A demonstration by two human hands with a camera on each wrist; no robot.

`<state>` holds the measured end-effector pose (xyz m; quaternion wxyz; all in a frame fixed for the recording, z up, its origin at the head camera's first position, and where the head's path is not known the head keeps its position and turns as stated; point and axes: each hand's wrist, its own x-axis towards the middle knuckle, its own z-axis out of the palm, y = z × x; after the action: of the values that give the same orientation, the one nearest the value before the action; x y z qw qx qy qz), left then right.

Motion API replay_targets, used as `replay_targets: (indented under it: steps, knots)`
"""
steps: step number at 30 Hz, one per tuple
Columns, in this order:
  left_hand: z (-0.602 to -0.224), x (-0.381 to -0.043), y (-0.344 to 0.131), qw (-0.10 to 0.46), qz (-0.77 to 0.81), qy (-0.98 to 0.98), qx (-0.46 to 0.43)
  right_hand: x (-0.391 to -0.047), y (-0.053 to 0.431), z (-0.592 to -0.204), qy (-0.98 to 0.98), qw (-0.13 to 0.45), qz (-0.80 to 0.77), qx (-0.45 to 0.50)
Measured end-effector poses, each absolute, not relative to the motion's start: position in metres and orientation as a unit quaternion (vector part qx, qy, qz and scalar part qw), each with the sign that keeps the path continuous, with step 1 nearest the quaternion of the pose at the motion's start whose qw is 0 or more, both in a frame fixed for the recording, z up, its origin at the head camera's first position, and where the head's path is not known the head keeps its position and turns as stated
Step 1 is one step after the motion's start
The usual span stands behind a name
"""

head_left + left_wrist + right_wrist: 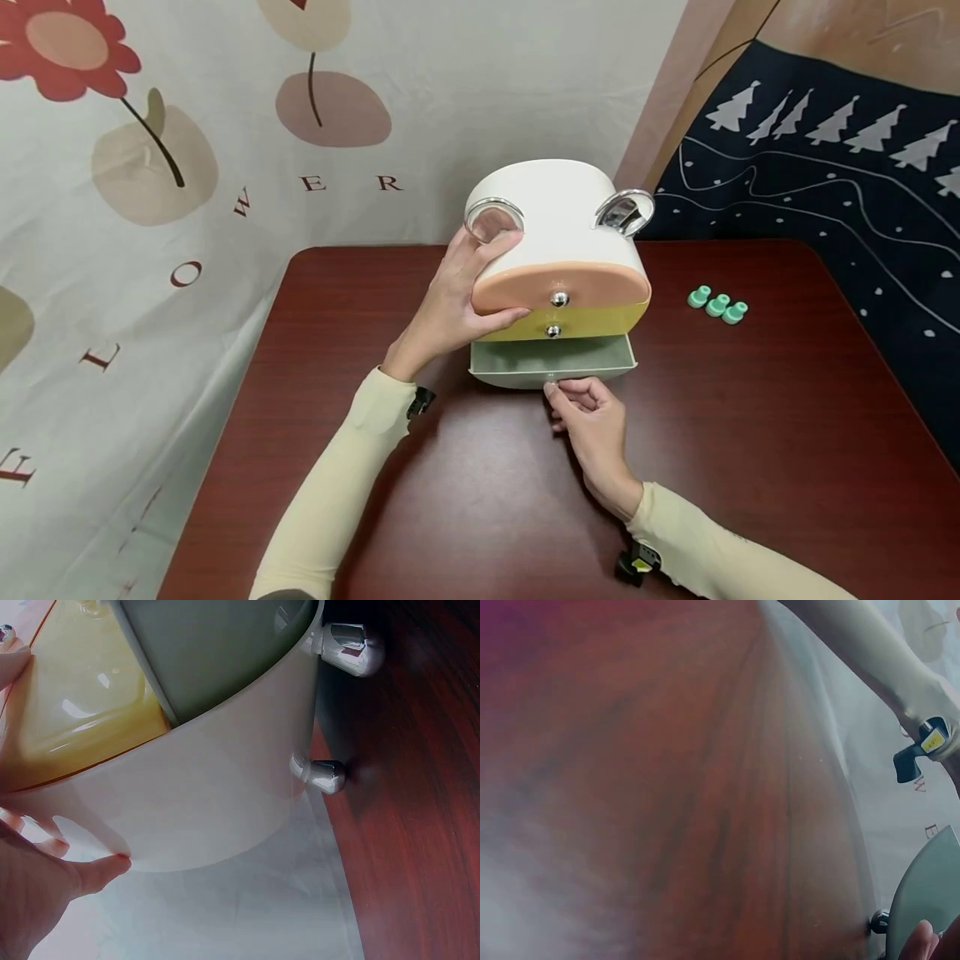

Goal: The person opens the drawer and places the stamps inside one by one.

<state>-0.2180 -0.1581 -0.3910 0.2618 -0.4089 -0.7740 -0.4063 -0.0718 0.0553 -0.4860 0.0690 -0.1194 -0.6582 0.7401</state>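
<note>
A small white drawer cabinet (pixel 558 200) with a rounded top and two silver ring ears stands on the table. Its orange top drawer (pixel 517 289) and yellow middle drawer (pixel 600 321) are closed; the grey-green bottom drawer (pixel 510 381) is pulled out, with nothing visible inside. My left hand (pixel 450 304) grips the cabinet's left side, thumb across the front and fingers by the left ear. At the front middle of the bottom drawer, my right hand (pixel 597 425) pinches its knob, mostly hidden by the fingertips. In the right wrist view, only fingertips (pixel 922 941) show against the green drawer front.
Three small mint-green pegs (pixel 717 305) lie in a row on the table, right of the cabinet. The dark red wooden table (pixel 750 467) extends around it. Behind hang a pale flower-print cloth (pixel 450 100) and a navy cloth with trees (pixel 825 183).
</note>
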Motion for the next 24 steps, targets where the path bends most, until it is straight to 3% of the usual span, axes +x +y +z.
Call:
replay_targets:
  steps: [24]
  knots:
    - [-0.393,-0.218,-0.158,0.250,-0.409,-0.781,-0.400,-0.025,0.067,-0.481,-0.692,0.042,0.710,-0.122]
